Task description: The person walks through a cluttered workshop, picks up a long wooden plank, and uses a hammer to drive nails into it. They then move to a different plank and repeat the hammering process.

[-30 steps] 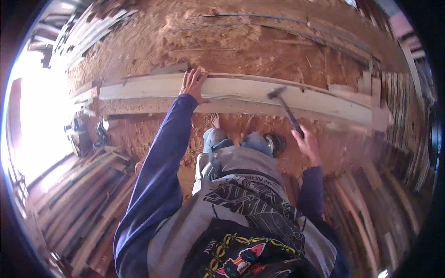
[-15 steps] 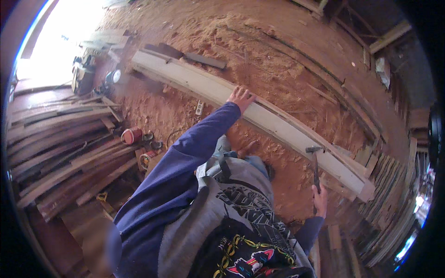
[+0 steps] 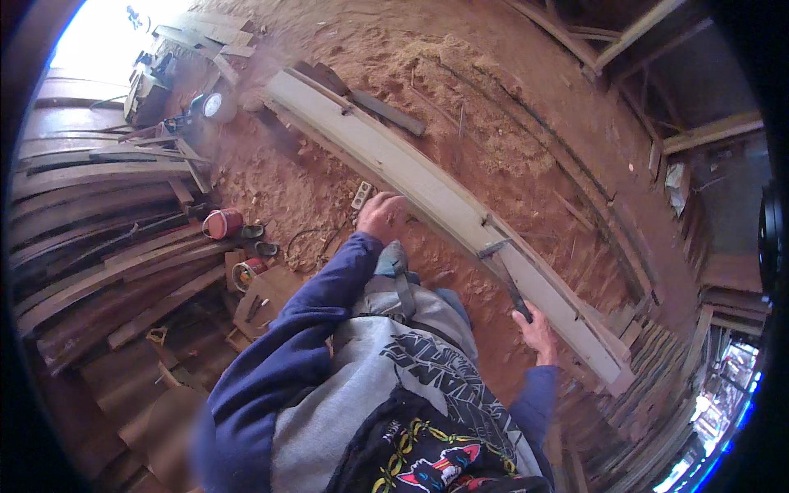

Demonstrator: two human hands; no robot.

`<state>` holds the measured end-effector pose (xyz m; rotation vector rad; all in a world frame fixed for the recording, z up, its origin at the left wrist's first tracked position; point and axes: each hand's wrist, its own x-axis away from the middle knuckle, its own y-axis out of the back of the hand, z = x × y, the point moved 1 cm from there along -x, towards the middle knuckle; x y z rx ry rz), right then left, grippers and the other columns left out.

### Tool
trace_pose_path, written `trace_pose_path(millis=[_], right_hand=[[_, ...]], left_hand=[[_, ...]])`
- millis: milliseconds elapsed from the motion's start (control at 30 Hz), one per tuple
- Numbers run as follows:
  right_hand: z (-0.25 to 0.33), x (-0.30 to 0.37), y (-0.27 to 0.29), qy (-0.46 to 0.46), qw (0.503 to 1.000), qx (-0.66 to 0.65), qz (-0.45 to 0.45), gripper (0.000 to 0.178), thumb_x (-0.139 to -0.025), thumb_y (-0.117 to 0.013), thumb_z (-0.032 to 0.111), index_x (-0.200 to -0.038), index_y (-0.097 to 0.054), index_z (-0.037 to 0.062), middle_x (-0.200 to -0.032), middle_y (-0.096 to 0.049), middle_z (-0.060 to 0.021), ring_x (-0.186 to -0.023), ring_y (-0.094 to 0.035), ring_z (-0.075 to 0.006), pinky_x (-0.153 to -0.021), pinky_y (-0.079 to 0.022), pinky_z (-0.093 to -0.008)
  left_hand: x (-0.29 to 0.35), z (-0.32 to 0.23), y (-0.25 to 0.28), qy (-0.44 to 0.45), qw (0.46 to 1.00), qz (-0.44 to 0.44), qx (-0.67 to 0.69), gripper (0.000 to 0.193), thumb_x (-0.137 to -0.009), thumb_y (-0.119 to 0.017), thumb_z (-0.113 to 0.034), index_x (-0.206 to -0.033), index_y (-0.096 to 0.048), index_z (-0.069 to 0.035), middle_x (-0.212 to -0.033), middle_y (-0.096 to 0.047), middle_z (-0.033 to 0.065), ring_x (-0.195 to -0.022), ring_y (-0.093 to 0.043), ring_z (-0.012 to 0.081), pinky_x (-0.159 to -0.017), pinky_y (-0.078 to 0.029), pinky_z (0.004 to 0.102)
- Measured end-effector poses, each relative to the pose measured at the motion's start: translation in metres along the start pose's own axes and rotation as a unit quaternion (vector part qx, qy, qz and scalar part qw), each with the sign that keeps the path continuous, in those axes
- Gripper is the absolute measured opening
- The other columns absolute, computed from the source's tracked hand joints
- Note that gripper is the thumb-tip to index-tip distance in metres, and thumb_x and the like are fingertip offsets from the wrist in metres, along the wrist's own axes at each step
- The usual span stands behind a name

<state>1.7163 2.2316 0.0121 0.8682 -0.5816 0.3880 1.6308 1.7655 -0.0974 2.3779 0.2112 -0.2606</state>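
A long pale wooden beam (image 3: 394, 164) lies slanted across the ground in front of me, from far left to near right. My right hand (image 3: 538, 333) is closed round the dark handle of a hammer (image 3: 515, 293). The hammer's head is over the beam's top face; whether it touches the wood, I cannot tell. My left hand (image 3: 381, 215) is off the beam's top, by its near edge and close to a white power strip (image 3: 362, 195). Its fingers look curled in, and what they may hold is hidden.
Stacked boards (image 3: 107, 246) fill the left side, with a red bucket (image 3: 222, 223) at their end. A loose plank (image 3: 388, 113) lies behind the beam. More stacked timber (image 3: 657, 370) stands at the right. Sawdust covers the reddish dirt floor (image 3: 493, 123).
My left hand has left the beam's top and come back toward my body, its fingers curling. My right hand has moved the hammer leftward along the beam. The view has shifted somewhat.
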Motion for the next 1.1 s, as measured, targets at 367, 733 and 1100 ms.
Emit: trace_pose_path(millis=[367,733,1100], right_hand=[[0.324,-0.181,-0.109,0.143,0.988,0.034,0.052,0.061,-0.094,-0.069,0.038,-0.137,-0.059,-0.0048,-0.135,-0.063,-0.027,-0.128,-0.06,-0.0374,-0.107,-0.046,-0.043],[0.603,-0.315,-0.228,0.282,0.955,0.077,0.046,0.048,-0.095,-0.063,0.036,-0.126,-0.065,-0.0006,-0.115,-0.069,-0.0277,-0.11,-0.067,-0.0421,-0.094,-0.052,-0.0484],[0.53,-0.288,-0.225,0.251,0.966,0.042,0.048,0.055,-0.095,-0.065,0.032,-0.139,-0.059,0.0004,-0.139,-0.059,-0.025,-0.133,-0.054,-0.037,-0.111,-0.042,-0.0435]], left_hand=[[0.224,0.337,0.143,0.633,0.736,0.233,-0.061,0.052,-0.084,-0.073,-0.047,-0.119,-0.073,-0.008,-0.121,-0.072,0.0193,-0.113,-0.069,0.0365,-0.099,-0.053,0.0451],[0.001,0.207,0.24,0.355,0.838,-0.161,0.382,0.043,-0.094,-0.069,-0.022,-0.13,-0.062,0.0,-0.112,-0.072,0.0108,-0.104,-0.067,0.0183,-0.094,-0.052,0.0357],[-0.124,-0.082,0.445,-0.287,0.641,-0.173,0.691,0.019,-0.101,-0.047,-0.012,-0.093,-0.061,-0.003,-0.109,-0.066,0.021,-0.108,-0.067,0.0388,-0.1,-0.052,0.0595]])
